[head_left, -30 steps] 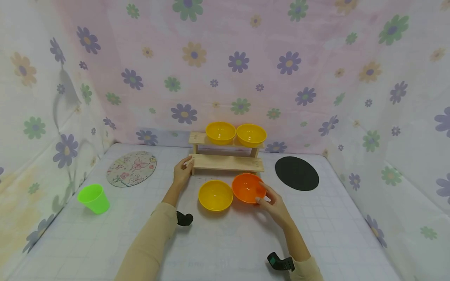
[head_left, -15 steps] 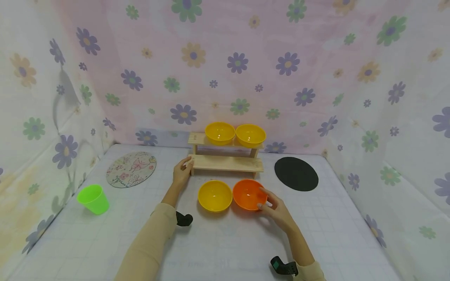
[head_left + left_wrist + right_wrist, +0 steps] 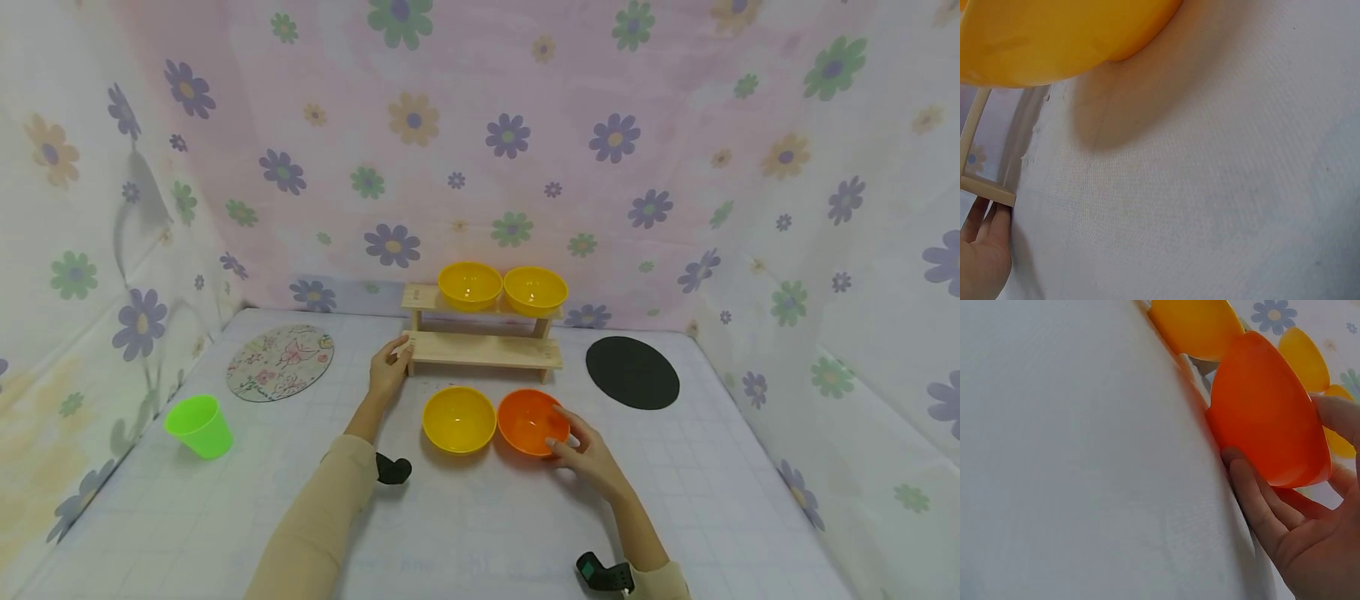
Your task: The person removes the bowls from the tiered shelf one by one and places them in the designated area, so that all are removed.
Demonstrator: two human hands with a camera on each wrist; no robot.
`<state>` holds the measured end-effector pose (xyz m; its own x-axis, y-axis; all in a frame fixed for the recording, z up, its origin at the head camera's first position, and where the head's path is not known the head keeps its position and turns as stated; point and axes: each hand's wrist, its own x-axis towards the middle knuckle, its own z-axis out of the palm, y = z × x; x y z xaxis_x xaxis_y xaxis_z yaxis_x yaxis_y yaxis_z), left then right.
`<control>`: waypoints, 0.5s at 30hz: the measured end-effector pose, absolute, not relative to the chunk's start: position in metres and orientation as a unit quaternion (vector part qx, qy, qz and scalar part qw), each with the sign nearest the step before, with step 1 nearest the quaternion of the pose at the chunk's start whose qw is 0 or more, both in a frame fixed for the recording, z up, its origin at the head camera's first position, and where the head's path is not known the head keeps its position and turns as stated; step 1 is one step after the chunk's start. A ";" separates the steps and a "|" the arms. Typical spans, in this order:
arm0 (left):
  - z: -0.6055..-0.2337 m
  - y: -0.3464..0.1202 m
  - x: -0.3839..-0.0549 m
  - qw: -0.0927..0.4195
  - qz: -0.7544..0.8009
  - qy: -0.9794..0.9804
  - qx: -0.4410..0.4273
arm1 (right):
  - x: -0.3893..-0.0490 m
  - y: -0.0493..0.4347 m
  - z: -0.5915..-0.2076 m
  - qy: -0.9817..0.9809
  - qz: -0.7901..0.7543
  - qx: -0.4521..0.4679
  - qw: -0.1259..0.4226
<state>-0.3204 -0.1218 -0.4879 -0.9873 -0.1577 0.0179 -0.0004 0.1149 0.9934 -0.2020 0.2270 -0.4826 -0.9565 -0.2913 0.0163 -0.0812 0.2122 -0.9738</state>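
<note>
My right hand (image 3: pixel 592 458) grips the orange bowl (image 3: pixel 528 421) at its right side, thumb at the rim. In the right wrist view several fingers (image 3: pixel 1260 506) reach under that bowl, low over the tabletop. Close on its left stands a yellow bowl (image 3: pixel 459 423), also seen at the top of the left wrist view. My left hand (image 3: pixel 387 373) holds the left end of the two-tier wooden shelf (image 3: pixel 483 350) at its lower board. Two more yellow bowls, a left one (image 3: pixel 469 287) and a right one (image 3: pixel 536 292), sit side by side on the upper board.
A bright green cup (image 3: pixel 201 427) stands tilted-looking at the left. Behind it lies a round flowered mat (image 3: pixel 281 362). A round black mat (image 3: pixel 632 372) is at the right. Flower-print cloth (image 3: pixel 510 183) walls in the back and both sides of the table.
My right hand has drawn the orange bowl toward me, away from the shelf, until it is level with the front yellow bowl. The left hand keeps its place on the shelf.
</note>
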 end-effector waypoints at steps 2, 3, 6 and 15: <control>-0.488 -0.121 -0.320 0.061 -0.664 -0.744 0.053 | -0.203 0.227 -0.483 0.782 -0.605 -0.129 0.082; -0.487 -0.121 -0.320 0.062 -0.664 -0.743 0.053 | -0.204 0.228 -0.483 0.788 -0.596 -0.134 0.081; -0.487 -0.121 -0.320 0.063 -0.664 -0.743 0.053 | -0.209 0.233 -0.488 0.808 -0.568 -0.146 0.062; -0.488 -0.121 -0.322 0.062 -0.667 -0.740 0.059 | -0.221 0.243 -0.469 0.853 -0.506 -0.124 -0.010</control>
